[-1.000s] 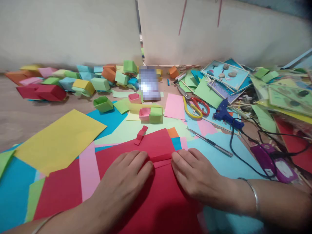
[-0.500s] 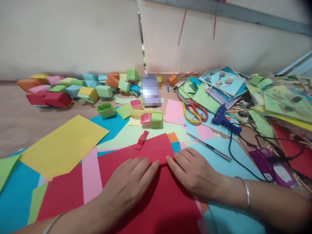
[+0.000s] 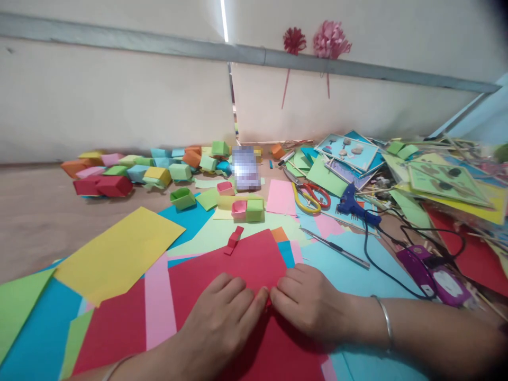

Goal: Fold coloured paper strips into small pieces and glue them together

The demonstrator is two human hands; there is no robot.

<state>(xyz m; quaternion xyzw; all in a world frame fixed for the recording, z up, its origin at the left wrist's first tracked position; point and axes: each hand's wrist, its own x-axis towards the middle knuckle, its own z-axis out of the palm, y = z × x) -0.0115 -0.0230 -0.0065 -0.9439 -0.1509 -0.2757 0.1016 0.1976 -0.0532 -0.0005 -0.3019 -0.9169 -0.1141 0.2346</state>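
Note:
Over a large red paper sheet [image 3: 222, 264], my left hand [image 3: 226, 317] and my right hand [image 3: 307, 299] meet at the fingertips. The fingers of both are curled and pinch a small red paper piece [image 3: 269, 302], mostly hidden between them. A small folded red strip [image 3: 234, 241] lies near the top edge of the sheet. Beyond it stand a pink paper box [image 3: 238, 210] and a green paper box [image 3: 254, 210], side by side.
Many coloured paper boxes [image 3: 115, 186] line the back left. Scissors [image 3: 307, 198], a blue glue gun [image 3: 357, 206] with a black cord and a pen-like tool [image 3: 335, 247] lie right. Yellow paper [image 3: 123, 254] is left; framed pictures [image 3: 349, 151] are stacked back right.
The camera view has tilted up, bringing the pink and red paper flowers on the wall into sight. My hands have drawn closer together, with their fingers more curled.

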